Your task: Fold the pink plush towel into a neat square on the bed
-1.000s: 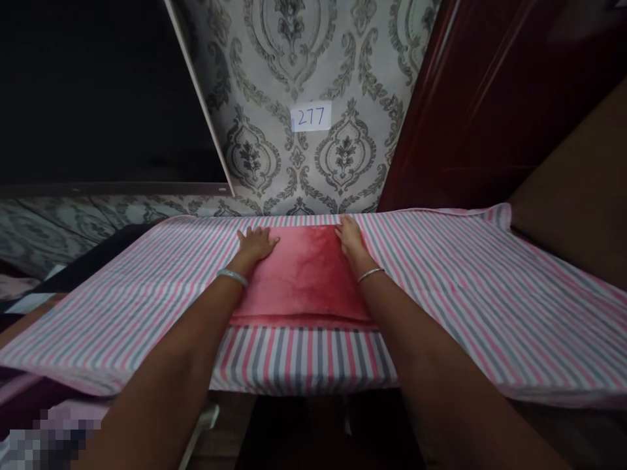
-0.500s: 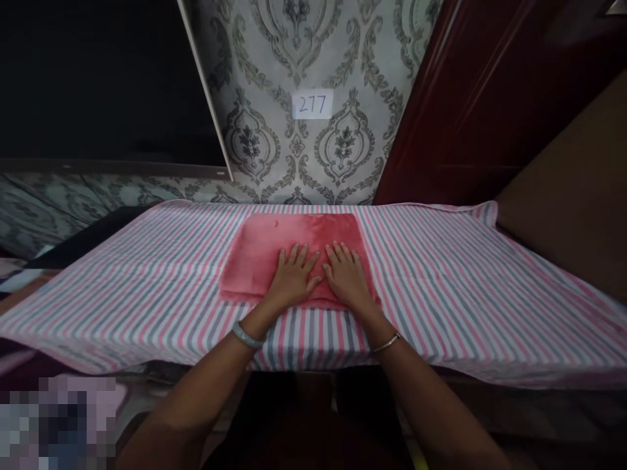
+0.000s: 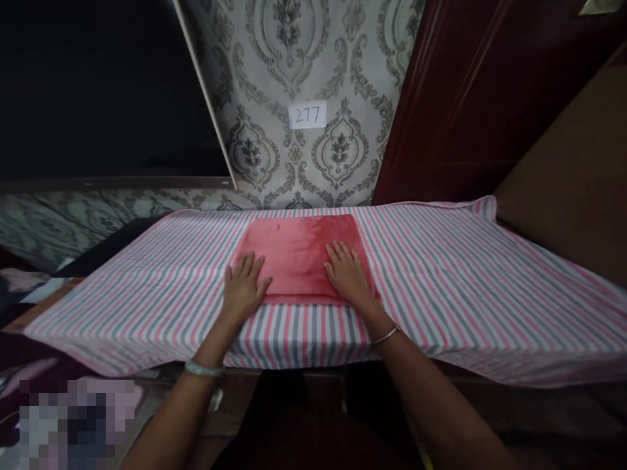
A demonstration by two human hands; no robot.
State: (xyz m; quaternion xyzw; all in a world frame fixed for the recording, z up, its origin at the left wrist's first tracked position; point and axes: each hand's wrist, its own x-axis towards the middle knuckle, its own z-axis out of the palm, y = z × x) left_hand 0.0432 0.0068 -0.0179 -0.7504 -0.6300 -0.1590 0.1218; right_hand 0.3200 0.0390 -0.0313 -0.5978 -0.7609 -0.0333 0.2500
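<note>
A folded red plush cloth lies flat on a pink, grey and white striped tablecloth. My left hand rests palm down at its left edge, fingers stretched out. Over the right part of the cloth, my right hand lies flat with the fingers a little apart. Both palms are hidden against the fabric. The plush looks lighter on the left and darker on the right. A bangle circles my left wrist, and a thin bracelet my right.
Behind the table stands a patterned wall with a paper marked 277. A large dark screen is at the upper left. A dark red door stands at the right, beside a brown panel.
My left hand has slid left across the red cloth from its middle to its left edge. My right hand has stayed in about the same place. The view has shifted slightly.
</note>
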